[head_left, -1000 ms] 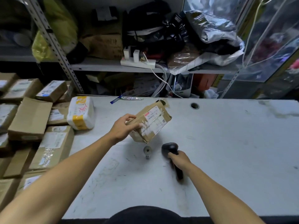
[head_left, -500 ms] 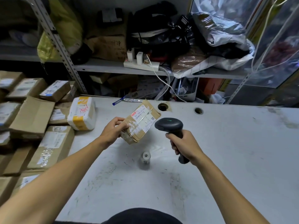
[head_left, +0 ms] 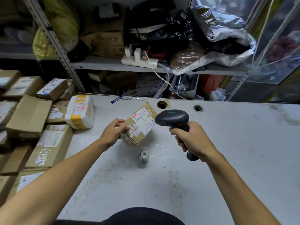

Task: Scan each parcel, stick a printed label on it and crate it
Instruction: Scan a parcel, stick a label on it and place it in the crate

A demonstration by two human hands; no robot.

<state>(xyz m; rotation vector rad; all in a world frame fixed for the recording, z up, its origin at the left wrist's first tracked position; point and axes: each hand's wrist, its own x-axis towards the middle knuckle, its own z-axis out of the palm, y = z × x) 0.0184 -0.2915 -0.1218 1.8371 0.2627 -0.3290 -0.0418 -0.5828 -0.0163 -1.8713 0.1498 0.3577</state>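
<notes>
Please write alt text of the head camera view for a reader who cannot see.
The left hand holds a cardboard parcel above a grey table, while the right hand aims a black scanner at it.

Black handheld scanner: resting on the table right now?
No, the right hand holds the black handheld scanner raised above the grey table, beside the brown cardboard parcel.

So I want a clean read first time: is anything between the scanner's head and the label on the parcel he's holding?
Nothing visible. The scanner sits right beside the parcel, whose label is uncovered.
</notes>
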